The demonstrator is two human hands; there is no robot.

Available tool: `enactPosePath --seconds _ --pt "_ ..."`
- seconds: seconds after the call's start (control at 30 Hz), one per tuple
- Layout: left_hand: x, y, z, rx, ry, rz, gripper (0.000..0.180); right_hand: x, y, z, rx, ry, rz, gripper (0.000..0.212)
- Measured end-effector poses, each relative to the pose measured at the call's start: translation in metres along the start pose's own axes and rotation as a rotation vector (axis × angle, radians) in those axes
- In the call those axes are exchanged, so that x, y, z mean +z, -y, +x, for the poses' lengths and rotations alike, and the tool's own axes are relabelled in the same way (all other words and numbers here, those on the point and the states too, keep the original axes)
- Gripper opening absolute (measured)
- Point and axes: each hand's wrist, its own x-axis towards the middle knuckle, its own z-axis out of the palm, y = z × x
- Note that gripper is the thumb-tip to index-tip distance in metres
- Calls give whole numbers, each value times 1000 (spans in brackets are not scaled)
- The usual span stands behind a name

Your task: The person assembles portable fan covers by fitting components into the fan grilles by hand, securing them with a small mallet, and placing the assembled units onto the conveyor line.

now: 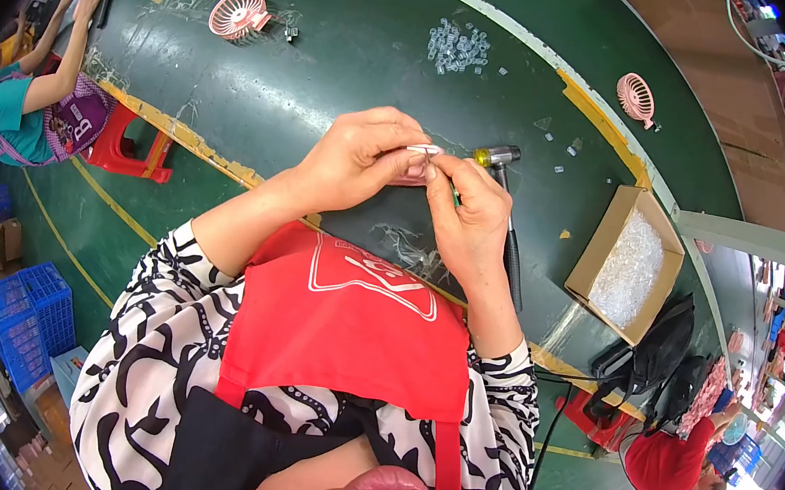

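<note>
Over the near part of the dark green table, my two hands meet at their fingertips. My left hand (368,154) is closed in a pinch on a small white part (425,149), and something pink shows just under its fingers. My right hand (471,205) is pinched against the same part's right end. A thin dark sliver and a bit of green show at its fingers; what it holds is too small to name. Right beside that hand lies a hammer (512,258) with a yellow-and-metal head, its black handle pointing toward me.
A pile of small clear plastic pieces (458,48) lies farther back. Pink fan guards rest at far left (238,14) and far right (635,99). A cardboard box (596,236) of clear pieces stands right, near a black bag (661,345). A co-worker's arms (70,58) reach in at left.
</note>
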Motion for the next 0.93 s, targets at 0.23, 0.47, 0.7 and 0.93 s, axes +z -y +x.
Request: enactPosePath --seconds 0.23,0.47,0.7,0.93 --pt "7 3 -8 -500 42 -653 13 -8 -2 -1 -7 99 -113 5" --pt "8 7 -11 -682 118 -871 13 -16 -6 -4 -5 171 -142 5" --pt "7 13 -10 -842 132 -1153 14 -21 -10 -6 -32 192 -148 4" --pt "24 20 -10 -882 226 -1104 14 -16 -24 -15 44 146 -113 4"
